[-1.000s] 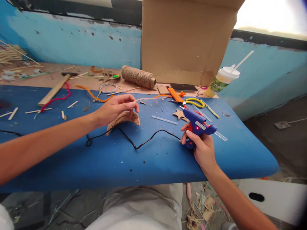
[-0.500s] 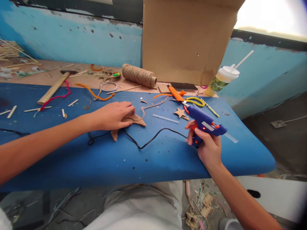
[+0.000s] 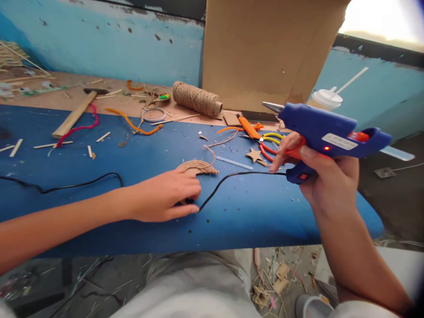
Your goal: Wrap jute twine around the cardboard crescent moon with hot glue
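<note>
My right hand (image 3: 327,181) is wrapped round the handle of a blue hot glue gun (image 3: 331,128), raised above the table's right side. Its metal nozzle points left, a red light glows on its side, and a clear glue stick (image 3: 397,153) sticks out the back. My left hand (image 3: 168,194) rests low over the table, fingers curled at the gun's black cord (image 3: 228,176), which comes out by the thumb tip. Just beyond the fingers lies a curved piece wrapped in twine (image 3: 200,167), partly hidden by the hand. A loose strand runs from it to the upper right.
Behind lie a twine spool (image 3: 197,99), an orange utility knife (image 3: 248,127), red-handled pliers (image 3: 266,152), a cardboard star (image 3: 254,154) and another glue stick (image 3: 234,163). A hammer (image 3: 74,117) and pipe cleaners are at left. A lidded cup (image 3: 326,99) stands behind the gun.
The glue gun has been lifted up and toward me. My left hand has come off the top of the twine-wrapped piece and moved nearer to me, onto the cord.
</note>
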`<act>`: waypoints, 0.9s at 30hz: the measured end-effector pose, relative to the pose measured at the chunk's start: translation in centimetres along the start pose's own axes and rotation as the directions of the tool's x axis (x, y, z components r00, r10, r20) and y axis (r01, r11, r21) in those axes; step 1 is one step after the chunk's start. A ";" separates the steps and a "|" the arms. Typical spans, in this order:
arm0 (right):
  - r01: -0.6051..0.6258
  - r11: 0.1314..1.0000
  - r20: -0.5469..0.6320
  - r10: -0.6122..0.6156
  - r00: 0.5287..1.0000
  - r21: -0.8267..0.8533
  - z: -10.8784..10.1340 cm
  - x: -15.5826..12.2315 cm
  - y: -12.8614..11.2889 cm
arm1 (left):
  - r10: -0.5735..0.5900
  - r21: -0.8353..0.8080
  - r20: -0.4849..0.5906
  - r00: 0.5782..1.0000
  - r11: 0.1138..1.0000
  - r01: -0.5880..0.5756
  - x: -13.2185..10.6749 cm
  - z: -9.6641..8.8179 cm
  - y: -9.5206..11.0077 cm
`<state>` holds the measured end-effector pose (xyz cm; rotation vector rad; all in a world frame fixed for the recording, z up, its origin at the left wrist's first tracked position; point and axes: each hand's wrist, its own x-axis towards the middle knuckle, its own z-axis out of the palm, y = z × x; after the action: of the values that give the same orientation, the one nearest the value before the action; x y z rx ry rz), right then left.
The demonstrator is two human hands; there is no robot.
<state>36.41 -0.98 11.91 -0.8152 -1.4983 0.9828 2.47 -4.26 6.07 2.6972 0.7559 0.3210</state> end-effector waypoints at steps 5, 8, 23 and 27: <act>0.096 0.993 -0.129 -0.104 0.986 -0.069 -1.9 -0.6 0.1 | 0.209 -0.060 0.014 0.978 0.976 -0.208 -0.7 2.3 4.0; 0.019 0.994 -0.090 -0.029 0.996 -0.107 -2.0 -0.1 0.8 | 0.272 -0.044 -0.002 0.962 0.961 -0.272 0.6 4.2 5.7; -0.279 0.959 0.223 0.284 0.932 -0.052 2.5 4.6 4.9 | 0.023 0.023 0.014 1.000 0.999 -0.023 0.6 0.8 4.9; -0.319 0.948 0.186 0.317 0.930 -0.017 2.4 3.5 5.4 | 0.262 -0.147 0.178 0.949 0.960 -0.237 1.3 2.0 7.3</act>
<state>33.39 4.01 8.37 -0.9996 -1.5446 1.3405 7.52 -10.02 7.00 2.6571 0.3261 0.1506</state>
